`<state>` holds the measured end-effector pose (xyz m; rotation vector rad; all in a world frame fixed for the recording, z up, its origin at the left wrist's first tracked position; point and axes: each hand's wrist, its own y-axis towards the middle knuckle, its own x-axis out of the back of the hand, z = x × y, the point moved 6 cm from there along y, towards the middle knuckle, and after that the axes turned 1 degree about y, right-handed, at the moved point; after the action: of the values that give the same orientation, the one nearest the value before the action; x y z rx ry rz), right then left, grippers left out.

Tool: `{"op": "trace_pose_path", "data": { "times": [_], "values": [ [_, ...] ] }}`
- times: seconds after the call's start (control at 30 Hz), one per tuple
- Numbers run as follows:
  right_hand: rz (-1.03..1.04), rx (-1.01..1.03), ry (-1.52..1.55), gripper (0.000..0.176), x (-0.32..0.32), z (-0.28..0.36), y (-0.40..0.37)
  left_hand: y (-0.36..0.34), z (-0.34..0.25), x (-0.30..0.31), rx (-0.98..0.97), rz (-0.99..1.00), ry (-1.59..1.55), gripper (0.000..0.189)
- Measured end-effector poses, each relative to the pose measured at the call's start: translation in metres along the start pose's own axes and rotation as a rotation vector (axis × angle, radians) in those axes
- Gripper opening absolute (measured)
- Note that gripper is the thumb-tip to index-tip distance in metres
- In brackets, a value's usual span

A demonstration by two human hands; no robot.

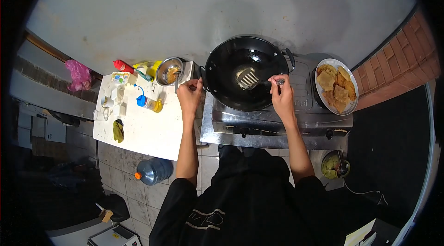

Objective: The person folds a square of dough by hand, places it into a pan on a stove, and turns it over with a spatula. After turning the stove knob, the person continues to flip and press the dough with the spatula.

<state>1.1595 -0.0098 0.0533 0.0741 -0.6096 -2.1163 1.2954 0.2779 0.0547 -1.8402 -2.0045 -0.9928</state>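
A black wok [224, 63] sits on the stove with a little oil shining in its bottom. My right hand [283, 95] is closed around the handle of a slotted turner [249, 79], whose head rests low inside the wok. On the wok's other side, my left hand [188, 97] has its fingers closed at the left wok handle [202, 75]. Right beside that hand stands a metal bowl [163, 71] with brownish food and a spoon in it; the spoon's handle reaches close to my fingers.
A plate [353, 102] of fried golden pieces stands at the stove's right. On the white table [152, 137] are an oil bottle [150, 103], a red bottle [123, 66], eggshell-like white pieces and a green item [118, 131]. A water jug [156, 172] and gas cylinder [331, 165] stand below.
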Motion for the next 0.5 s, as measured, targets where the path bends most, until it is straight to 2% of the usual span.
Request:
{"op": "trace_pose_path", "data": {
  "times": [0.07,0.5],
  "values": [
    [0.019,-0.045,-0.019,0.008,-0.0001,0.0016,0.0004,0.0001,0.0014,-0.0006,0.0,-0.003,-0.005,0.026],
    [0.031,-0.02,-0.049,0.009,-0.003,-0.0012,0.0025,-0.0012,-0.0005,-0.0002,0.026,0.016,-0.024,0.026]
  ]
}}
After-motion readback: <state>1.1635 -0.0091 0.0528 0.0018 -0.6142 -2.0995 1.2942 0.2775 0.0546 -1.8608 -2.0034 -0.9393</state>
